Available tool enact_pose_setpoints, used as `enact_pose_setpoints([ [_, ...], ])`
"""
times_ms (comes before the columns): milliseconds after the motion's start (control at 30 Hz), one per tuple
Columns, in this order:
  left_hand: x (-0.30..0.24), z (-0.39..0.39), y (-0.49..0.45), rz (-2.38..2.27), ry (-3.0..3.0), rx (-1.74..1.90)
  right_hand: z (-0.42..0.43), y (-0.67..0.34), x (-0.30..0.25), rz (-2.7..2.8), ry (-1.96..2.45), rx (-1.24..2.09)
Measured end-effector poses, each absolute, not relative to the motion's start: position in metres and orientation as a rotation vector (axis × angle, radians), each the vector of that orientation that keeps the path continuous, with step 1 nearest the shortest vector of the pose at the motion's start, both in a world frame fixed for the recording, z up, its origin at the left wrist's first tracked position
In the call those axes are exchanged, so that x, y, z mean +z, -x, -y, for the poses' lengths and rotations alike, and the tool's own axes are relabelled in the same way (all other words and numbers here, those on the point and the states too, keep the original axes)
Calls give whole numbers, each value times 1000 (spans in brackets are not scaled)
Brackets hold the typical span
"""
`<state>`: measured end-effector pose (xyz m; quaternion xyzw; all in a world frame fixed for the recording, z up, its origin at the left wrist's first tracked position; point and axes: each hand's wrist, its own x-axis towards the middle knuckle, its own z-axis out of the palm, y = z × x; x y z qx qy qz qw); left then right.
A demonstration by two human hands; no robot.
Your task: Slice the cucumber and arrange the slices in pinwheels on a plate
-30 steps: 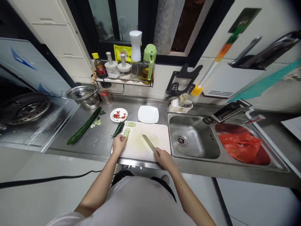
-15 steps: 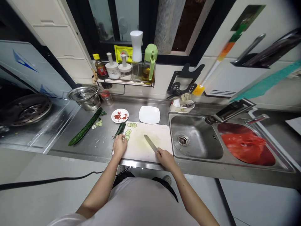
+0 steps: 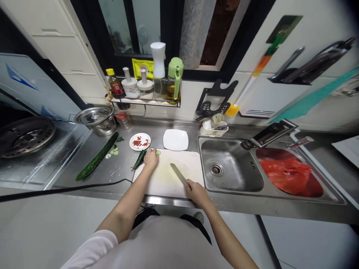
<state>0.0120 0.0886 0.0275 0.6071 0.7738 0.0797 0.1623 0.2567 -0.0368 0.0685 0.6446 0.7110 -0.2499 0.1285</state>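
My right hand (image 3: 197,192) is closed round the handle of a kitchen knife (image 3: 178,173), whose blade lies low over the white cutting board (image 3: 165,186). At the board's far left corner, my left hand (image 3: 151,158) is closed over cucumber slices; one cucumber slice (image 3: 158,152) shows beside the fingertips, the others are hidden under the hand. Just left of that hand, a short dark green piece (image 3: 139,160), perhaps a pepper, lies across the board's edge. A long whole cucumber (image 3: 98,156) rests on the counter further left, near several small cucumber offcuts (image 3: 115,150).
Behind the board stand a small plate (image 3: 140,147) of chopped red bits and a white plate (image 3: 175,139). A lidded steel pot (image 3: 98,121) is at back left. To the right is a steel sink (image 3: 232,168), with a red plastic bag (image 3: 286,175) in its second basin.
My left hand has moved away from me along the board to its far left corner, and the column of slices no longer shows. My right hand and the knife have hardly moved.
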Motion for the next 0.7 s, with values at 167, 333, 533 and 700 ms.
enact_pose_setpoints([
  [167,20,-94,-10,-2186,-1777,217,39,-260,70,-2047,-1894,-743],
  [333,22,-98,-8,-2180,-1712,202,38,-261,72,-2052,-1902,-768],
  [533,29,-100,-8,-2150,-1711,251,36,-259,71,-2054,-1901,-766],
  [700,28,-89,-14,-2022,-1501,401,37,-258,67,-2051,-1926,-759],
])
